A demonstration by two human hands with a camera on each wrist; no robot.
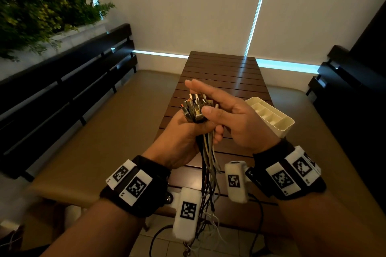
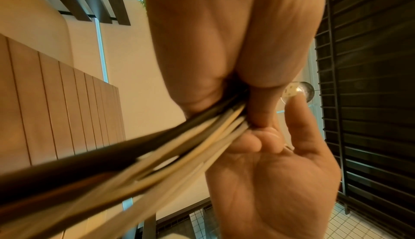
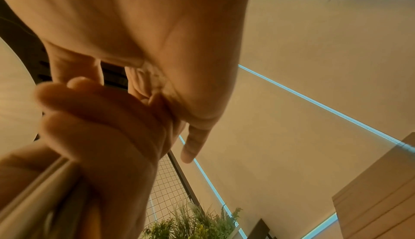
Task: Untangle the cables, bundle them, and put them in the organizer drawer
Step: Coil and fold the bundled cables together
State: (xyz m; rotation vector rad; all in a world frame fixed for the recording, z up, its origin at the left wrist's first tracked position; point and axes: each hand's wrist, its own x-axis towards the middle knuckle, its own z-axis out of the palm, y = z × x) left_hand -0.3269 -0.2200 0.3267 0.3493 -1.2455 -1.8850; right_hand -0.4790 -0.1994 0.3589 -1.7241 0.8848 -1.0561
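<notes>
My left hand [image 1: 183, 131] grips a thick bundle of black, white and grey cables [image 1: 206, 152] upright, with the metal connector ends [image 1: 196, 107] sticking out above the fist. The cables' tails [image 1: 205, 200] hang down between my wrists past the table's near edge. My right hand [image 1: 225, 108] is held flat with straight fingers against the connector ends, thumb beside them. The white organizer drawer [image 1: 279, 125], with dividers, stands on the table just behind my right hand. The left wrist view has the cables [image 2: 134, 154] running into the fist. The right wrist view has the left fist [image 3: 101, 122] below my right palm [image 3: 134, 29].
A dark slatted wooden table [image 1: 221, 77] runs away from me. Tan cushioned benches [image 1: 108, 127] with black slatted backs [image 1: 69, 81] flank it on both sides. Green plants [image 1: 39, 10] stand at the back left. Black cords [image 1: 261, 221] trail to the tiled floor below.
</notes>
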